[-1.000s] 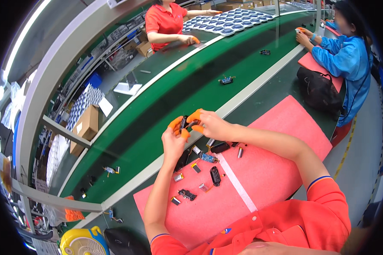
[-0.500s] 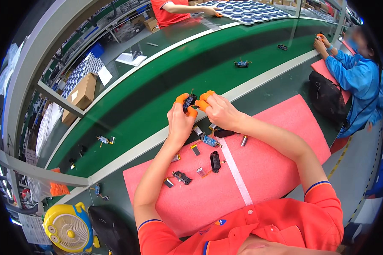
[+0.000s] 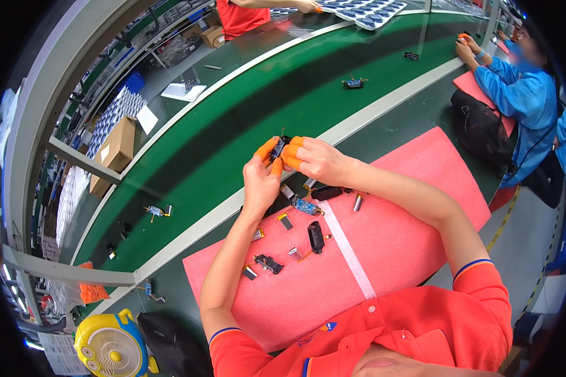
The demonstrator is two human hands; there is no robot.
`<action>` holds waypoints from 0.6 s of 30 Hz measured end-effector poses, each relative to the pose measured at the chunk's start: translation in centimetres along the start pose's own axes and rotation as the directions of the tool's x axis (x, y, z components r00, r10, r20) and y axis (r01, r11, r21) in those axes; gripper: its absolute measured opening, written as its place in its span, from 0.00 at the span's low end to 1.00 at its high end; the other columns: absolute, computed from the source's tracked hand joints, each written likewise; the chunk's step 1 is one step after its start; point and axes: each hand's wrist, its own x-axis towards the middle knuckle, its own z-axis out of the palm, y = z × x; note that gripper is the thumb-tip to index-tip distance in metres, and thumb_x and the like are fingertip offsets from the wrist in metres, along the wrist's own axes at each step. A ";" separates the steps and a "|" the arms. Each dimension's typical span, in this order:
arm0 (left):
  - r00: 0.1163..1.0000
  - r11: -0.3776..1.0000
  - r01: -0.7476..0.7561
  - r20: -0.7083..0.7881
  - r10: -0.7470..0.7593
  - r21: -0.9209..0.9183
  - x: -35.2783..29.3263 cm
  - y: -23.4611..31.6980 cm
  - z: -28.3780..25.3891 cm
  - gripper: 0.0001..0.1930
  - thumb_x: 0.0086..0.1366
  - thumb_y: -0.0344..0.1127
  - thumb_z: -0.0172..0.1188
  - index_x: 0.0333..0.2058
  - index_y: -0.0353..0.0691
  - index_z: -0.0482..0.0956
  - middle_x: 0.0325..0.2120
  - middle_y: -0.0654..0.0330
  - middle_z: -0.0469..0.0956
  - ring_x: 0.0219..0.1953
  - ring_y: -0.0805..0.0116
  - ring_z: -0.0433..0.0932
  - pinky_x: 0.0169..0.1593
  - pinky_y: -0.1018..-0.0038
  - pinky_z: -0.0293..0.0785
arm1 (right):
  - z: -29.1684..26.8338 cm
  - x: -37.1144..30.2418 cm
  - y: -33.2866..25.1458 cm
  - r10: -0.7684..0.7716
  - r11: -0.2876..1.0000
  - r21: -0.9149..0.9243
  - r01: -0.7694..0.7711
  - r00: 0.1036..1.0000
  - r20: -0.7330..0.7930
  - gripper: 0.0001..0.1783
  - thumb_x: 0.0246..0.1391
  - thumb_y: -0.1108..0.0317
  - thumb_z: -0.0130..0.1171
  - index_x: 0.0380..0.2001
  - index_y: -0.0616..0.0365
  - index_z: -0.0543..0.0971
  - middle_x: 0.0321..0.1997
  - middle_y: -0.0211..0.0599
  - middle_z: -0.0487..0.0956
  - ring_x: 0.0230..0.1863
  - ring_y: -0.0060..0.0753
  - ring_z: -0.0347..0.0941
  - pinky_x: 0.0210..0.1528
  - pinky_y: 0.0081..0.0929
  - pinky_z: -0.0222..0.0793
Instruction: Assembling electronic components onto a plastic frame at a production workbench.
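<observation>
Over the near edge of the green belt, my left hand (image 3: 261, 181) pinches a small black plastic housing with a blue circuit board (image 3: 279, 148), held tilted. Orange finger cots cover the fingertips of both hands. My right hand (image 3: 319, 161) presses its fingers against the housing's right side, hiding part of it; a thin wire sticks up from its top. Below, on the pink foam mat (image 3: 396, 251), lie a blue circuit board (image 3: 307, 206), an upright-lying black housing (image 3: 316, 237), a black housing with parts in it (image 3: 268, 263) and several silver battery cells (image 3: 357, 202).
The green conveyor belt (image 3: 233, 144) carries several loose board assemblies (image 3: 353, 83). A metal rail (image 3: 383, 94) edges it. At lower left stands a yellow fan (image 3: 114, 352); a black bag (image 3: 481, 125) and a co-worker in blue (image 3: 522, 94) are at right.
My right fingers have closed in from just right of the housing and now touch it. The scene has shifted slightly as the head view moved.
</observation>
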 end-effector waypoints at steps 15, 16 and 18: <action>0.988 0.988 0.154 -0.010 -0.154 -0.026 0.8 1.1 1.2 0.21 0.52 0.20 0.57 0.47 0.31 0.68 0.39 0.55 0.73 0.38 0.71 0.74 0.39 0.77 0.74 | -0.3 0.6 -0.1 0.594 0.718 0.444 -0.536 0.804 0.011 0.25 0.32 0.81 0.60 0.42 0.62 0.73 0.39 0.42 0.73 0.42 0.47 0.69 0.44 0.34 0.69; 0.994 0.994 0.108 -0.020 -0.107 0.006 0.8 1.0 1.2 0.21 0.51 0.20 0.57 0.46 0.32 0.68 0.38 0.55 0.73 0.38 0.71 0.74 0.38 0.78 0.74 | 0.0 0.4 -0.1 0.593 0.689 0.462 -0.559 0.801 0.086 0.26 0.32 0.81 0.61 0.42 0.63 0.72 0.40 0.43 0.73 0.42 0.48 0.69 0.45 0.34 0.69; 0.995 0.996 0.089 -0.037 -0.089 0.021 0.4 1.7 1.4 0.23 0.50 0.20 0.57 0.48 0.33 0.68 0.37 0.54 0.74 0.37 0.71 0.75 0.37 0.78 0.74 | 0.2 0.2 -0.4 0.517 0.781 0.401 -0.479 0.856 0.016 0.26 0.32 0.81 0.61 0.42 0.65 0.72 0.41 0.44 0.73 0.43 0.48 0.69 0.45 0.35 0.69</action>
